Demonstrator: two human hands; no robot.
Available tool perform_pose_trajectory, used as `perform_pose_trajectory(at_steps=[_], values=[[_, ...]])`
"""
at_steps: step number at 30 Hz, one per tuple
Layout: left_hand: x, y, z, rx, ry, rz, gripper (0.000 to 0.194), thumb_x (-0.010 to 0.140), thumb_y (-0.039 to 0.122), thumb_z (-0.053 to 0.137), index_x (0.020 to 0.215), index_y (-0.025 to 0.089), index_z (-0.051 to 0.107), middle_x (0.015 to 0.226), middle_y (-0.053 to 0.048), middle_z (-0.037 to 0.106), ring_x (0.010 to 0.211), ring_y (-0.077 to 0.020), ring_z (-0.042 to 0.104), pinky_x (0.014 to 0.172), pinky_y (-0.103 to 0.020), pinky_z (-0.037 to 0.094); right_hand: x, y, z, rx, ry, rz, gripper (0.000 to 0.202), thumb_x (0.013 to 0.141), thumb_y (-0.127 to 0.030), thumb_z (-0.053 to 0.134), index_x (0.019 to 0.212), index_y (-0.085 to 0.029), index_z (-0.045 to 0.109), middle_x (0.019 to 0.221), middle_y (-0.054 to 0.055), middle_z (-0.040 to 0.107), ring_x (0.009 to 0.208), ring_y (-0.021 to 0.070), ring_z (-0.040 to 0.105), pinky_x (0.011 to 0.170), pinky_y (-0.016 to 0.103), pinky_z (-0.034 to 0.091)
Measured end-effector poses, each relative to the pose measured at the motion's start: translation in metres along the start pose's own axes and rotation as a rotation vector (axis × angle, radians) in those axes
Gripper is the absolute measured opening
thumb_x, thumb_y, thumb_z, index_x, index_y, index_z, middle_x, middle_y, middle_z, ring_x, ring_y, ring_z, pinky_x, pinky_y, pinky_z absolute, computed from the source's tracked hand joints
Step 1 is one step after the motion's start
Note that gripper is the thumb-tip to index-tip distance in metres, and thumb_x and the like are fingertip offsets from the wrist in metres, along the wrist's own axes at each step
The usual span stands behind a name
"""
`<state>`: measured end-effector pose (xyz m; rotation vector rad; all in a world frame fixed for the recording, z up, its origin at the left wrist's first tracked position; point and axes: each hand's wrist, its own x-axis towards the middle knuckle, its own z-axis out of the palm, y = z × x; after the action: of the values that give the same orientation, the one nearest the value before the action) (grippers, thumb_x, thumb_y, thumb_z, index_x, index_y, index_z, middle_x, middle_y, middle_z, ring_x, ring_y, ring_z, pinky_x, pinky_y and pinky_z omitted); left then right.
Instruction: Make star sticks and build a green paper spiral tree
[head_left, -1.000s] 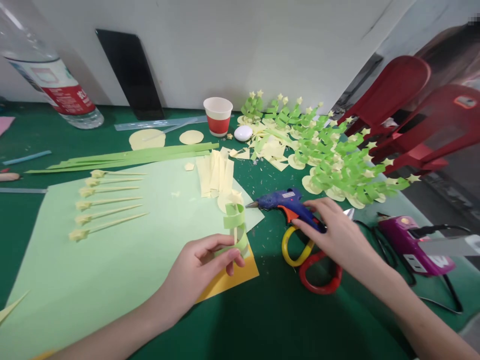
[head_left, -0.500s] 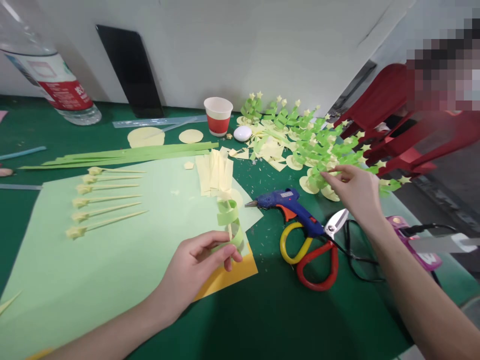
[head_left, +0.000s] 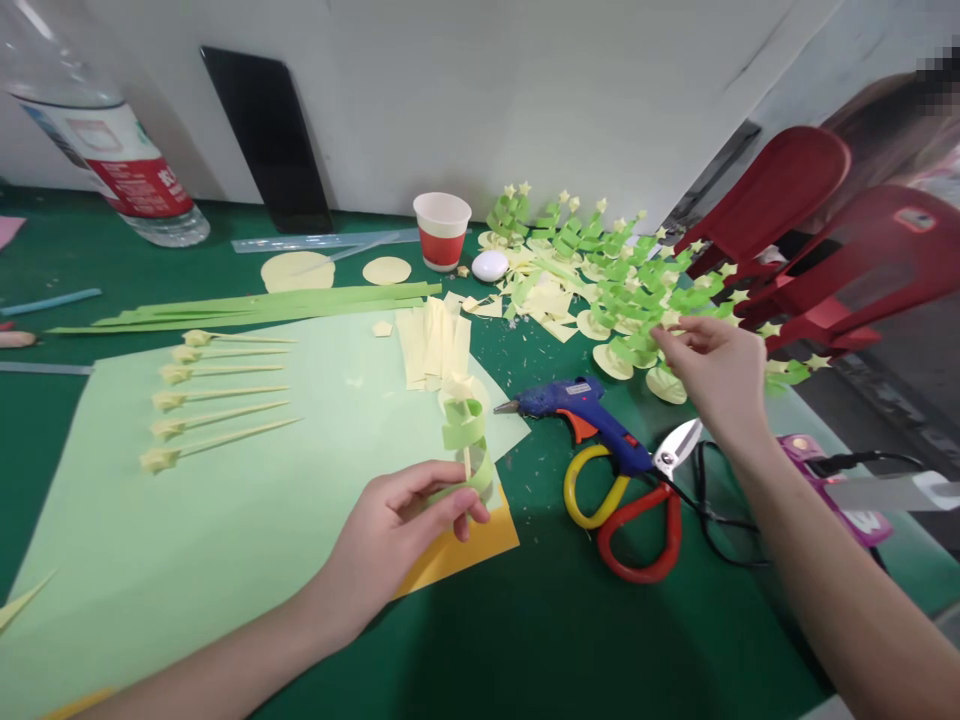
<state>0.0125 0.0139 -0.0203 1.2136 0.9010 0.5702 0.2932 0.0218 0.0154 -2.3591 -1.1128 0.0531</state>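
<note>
My left hand (head_left: 420,530) is closed in a pinch around the lower part of a small paper tree (head_left: 465,430). This tree has a light green paper strip spiralling round a thin pale stick, with a pale yellow star on top. Out to the right, my right hand (head_left: 720,375) has thumb and fingers drawn together at the near side of a group of similar paper trees (head_left: 637,290) on round pale bases. Whatever lies between those fingertips is hidden. A blue glue gun (head_left: 577,405) and scissors (head_left: 649,500) with yellow and red handles lie between my hands.
Star-topped sticks (head_left: 176,400) lie on a pale green sheet (head_left: 247,530) at left. Behind are green strips (head_left: 247,305), a paper cup (head_left: 442,232), a phone (head_left: 270,140) and a bottle (head_left: 131,160). A power strip (head_left: 836,485) with cables sits right; red chairs (head_left: 780,190) stand beyond.
The view has shifted slightly. One round tree base by my right fingertips now lies a little further left. My left hand keeps its hold on the paper tree.
</note>
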Motion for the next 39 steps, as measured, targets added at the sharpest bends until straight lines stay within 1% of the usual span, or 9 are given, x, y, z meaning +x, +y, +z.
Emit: perform_pose_trajectory(at_steps=[9, 16, 22, 25, 28, 31, 35, 37, 39], values=[[0.001, 0.0, 0.0, 0.016, -0.002, -0.019, 0.013, 0.076, 0.026, 0.058, 0.065, 0.019, 0.062, 0.065, 0.001, 0.067, 0.056, -0.0117, 0.056, 0.062, -0.022, 0.049, 0.013, -0.005, 0.011, -0.004, 0.004, -0.016, 0.026, 0.087, -0.034, 0.049, 0.104, -0.015, 0.056, 0.1, 0.005, 0.06, 0.083, 0.0146, 0.058, 0.074, 0.035, 0.049], [0.0, -0.004, -0.001, -0.004, -0.014, -0.01, 0.013, 0.077, 0.025, 0.058, 0.066, 0.02, 0.063, 0.063, 0.004, 0.065, 0.056, -0.0093, 0.055, 0.062, -0.019, 0.048, 0.026, 0.005, 0.024, -0.04, 0.035, -0.024, 0.025, 0.086, -0.031, 0.051, 0.103, -0.014, 0.056, 0.099, 0.005, 0.06, 0.083, 0.0148, 0.059, 0.074, 0.035, 0.05], [0.001, -0.003, -0.001, 0.01, -0.013, -0.004, 0.014, 0.077, 0.026, 0.057, 0.066, 0.02, 0.063, 0.064, 0.003, 0.066, 0.056, -0.0102, 0.055, 0.063, -0.02, 0.049, 0.027, 0.01, 0.024, -0.05, 0.042, -0.048, 0.026, 0.086, -0.033, 0.051, 0.102, -0.013, 0.056, 0.097, 0.005, 0.06, 0.082, 0.0145, 0.059, 0.073, 0.035, 0.05], [0.0, -0.003, -0.001, 0.023, -0.012, -0.007, 0.014, 0.077, 0.026, 0.057, 0.066, 0.019, 0.062, 0.064, 0.002, 0.066, 0.056, -0.0109, 0.055, 0.063, -0.021, 0.049, 0.026, 0.008, 0.024, -0.041, 0.052, -0.061, 0.024, 0.086, -0.034, 0.051, 0.096, -0.013, 0.058, 0.09, 0.003, 0.061, 0.077, 0.0129, 0.059, 0.071, 0.033, 0.05], [0.0, -0.003, -0.001, 0.023, -0.01, -0.005, 0.014, 0.077, 0.026, 0.056, 0.067, 0.019, 0.062, 0.065, 0.001, 0.066, 0.056, -0.0112, 0.055, 0.063, -0.022, 0.049, 0.025, 0.007, 0.023, -0.014, 0.079, -0.082, 0.019, 0.082, -0.032, 0.056, 0.085, -0.013, 0.059, 0.071, -0.001, 0.06, 0.065, 0.0118, 0.058, 0.071, 0.033, 0.048], [0.0, -0.002, 0.0, 0.021, -0.008, 0.0, 0.013, 0.077, 0.026, 0.057, 0.067, 0.019, 0.062, 0.065, 0.001, 0.066, 0.056, -0.0113, 0.055, 0.062, -0.022, 0.049, 0.019, 0.004, 0.015, 0.028, 0.086, -0.116, 0.015, 0.074, -0.03, 0.06, 0.082, -0.017, 0.059, 0.057, -0.002, 0.058, 0.059, 0.0152, 0.057, 0.071, 0.033, 0.046], [0.0, -0.001, 0.0, 0.01, -0.007, -0.003, 0.013, 0.077, 0.026, 0.057, 0.066, 0.019, 0.062, 0.064, 0.002, 0.066, 0.056, -0.0109, 0.055, 0.062, -0.021, 0.048, -0.004, 0.003, -0.005, 0.03, 0.069, -0.139, 0.03, 0.073, -0.035, 0.056, 0.096, -0.016, 0.056, 0.059, 0.002, 0.06, 0.056, 0.0177, 0.057, 0.061, 0.033, 0.044], [0.0, -0.001, 0.0, 0.001, -0.006, -0.009, 0.014, 0.077, 0.025, 0.057, 0.065, 0.02, 0.062, 0.064, 0.002, 0.066, 0.055, -0.0106, 0.055, 0.062, -0.021, 0.048, -0.022, 0.005, -0.013, 0.004, -0.013, -0.17, 0.035, 0.074, -0.043, 0.052, 0.095, -0.016, 0.056, 0.061, 0.003, 0.06, 0.052, 0.0176, 0.055, 0.054, 0.031, 0.043], [0.0, -0.001, 0.0, -0.012, -0.004, -0.013, 0.014, 0.076, 0.025, 0.058, 0.064, 0.02, 0.062, 0.063, 0.003, 0.066, 0.055, -0.0101, 0.054, 0.062, -0.02, 0.048, -0.04, 0.007, -0.014, -0.038, -0.17, -0.222, 0.039, 0.071, -0.052, 0.052, 0.088, -0.018, 0.059, 0.064, 0.004, 0.062, 0.05, 0.0176, 0.055, 0.049, 0.031, 0.043]])
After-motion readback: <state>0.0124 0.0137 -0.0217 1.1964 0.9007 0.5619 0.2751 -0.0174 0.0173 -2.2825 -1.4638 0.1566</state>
